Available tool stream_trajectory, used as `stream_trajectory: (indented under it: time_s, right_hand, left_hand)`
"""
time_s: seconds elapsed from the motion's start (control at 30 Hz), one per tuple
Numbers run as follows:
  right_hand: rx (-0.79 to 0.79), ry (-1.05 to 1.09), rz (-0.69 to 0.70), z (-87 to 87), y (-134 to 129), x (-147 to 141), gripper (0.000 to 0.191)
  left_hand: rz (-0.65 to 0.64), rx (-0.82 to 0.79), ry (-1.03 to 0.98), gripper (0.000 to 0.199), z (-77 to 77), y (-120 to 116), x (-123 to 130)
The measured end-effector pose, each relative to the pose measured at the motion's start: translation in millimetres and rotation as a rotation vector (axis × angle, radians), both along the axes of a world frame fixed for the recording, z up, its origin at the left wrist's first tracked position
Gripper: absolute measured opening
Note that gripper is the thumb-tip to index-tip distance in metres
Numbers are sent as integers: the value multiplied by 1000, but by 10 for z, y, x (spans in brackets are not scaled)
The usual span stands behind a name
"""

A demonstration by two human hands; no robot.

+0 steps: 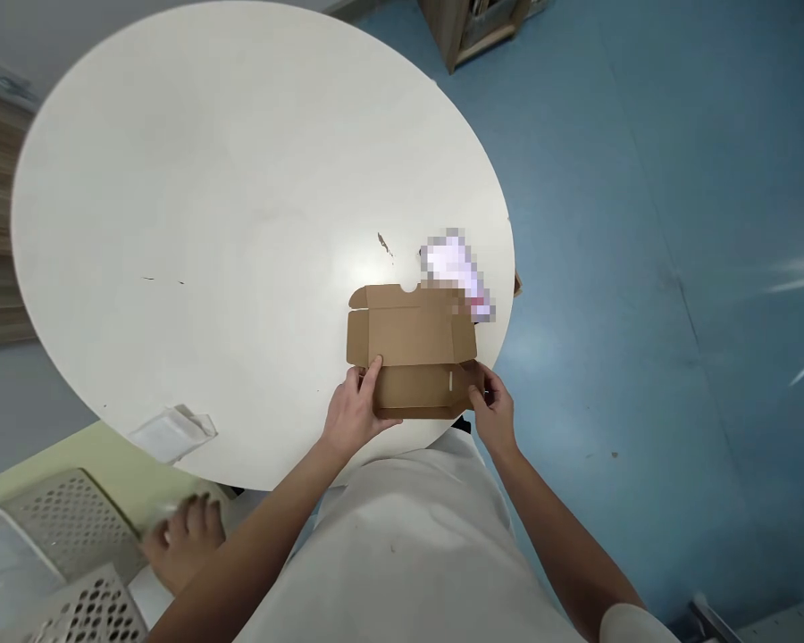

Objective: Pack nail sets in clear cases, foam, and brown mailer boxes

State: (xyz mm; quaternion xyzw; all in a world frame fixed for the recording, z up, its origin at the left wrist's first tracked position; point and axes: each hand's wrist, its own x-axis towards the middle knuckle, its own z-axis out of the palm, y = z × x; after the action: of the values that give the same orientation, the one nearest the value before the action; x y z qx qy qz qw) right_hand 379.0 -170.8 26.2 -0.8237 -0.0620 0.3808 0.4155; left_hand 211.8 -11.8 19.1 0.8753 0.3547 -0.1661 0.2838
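Observation:
A brown cardboard box [412, 335] is partly folded near the table's front right edge, its lid standing open away from me with flaps sticking out. My left hand [354, 413] grips the box's left side, thumb on the inside near the lid crease and fingers along the outer wall. At the right end, my right hand [496, 413] pinches the side panel [465, 384] between thumb and fingers. That panel has a short slot beside it. Just beyond the lid lies a pale, pixelated thing [452, 263] whose kind I cannot make out.
The round white table [241, 179] has a few dark scuffs. A white packet [174, 435] lies at its lower left edge. Perforated grey baskets [73, 522] stand below left, near another person's blurred hand or foot [186, 540]. A wooden cabinet [452, 31] stands on the blue floor.

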Motion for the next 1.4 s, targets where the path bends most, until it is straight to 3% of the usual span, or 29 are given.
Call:
stream_trajectory:
  time_s: [0.1,0.33,0.57,0.73,0.93,1.17,1.4]
  right_hand:
    - [13,-19,51,62,2,7,44]
    - [-155,-131,149,33,27,-118,49]
    - [-32,-77,279,51,16,-327,60]
    - [-60,-46,247,-41,3,-211,48]
    - [-166,-191,358,-138,10,-174,34]
    - [-227,-360,549,-177,95,-254,34]
    - [-186,-348,637,-115,143,-271,42]
  left_hand:
    - [-1,9,6,103,28,-17,-11]
    - [-62,21,76,93,32,-180,-17]
    - [-14,-14,69,100,3,-250,-27]
    - [45,-67,55,108,9,-249,-46]
    - [92,-175,24,105,116,-266,-106]
    - [135,-171,-27,89,15,-387,-280]
    - [302,-230,-185,83,41,-495,-442]
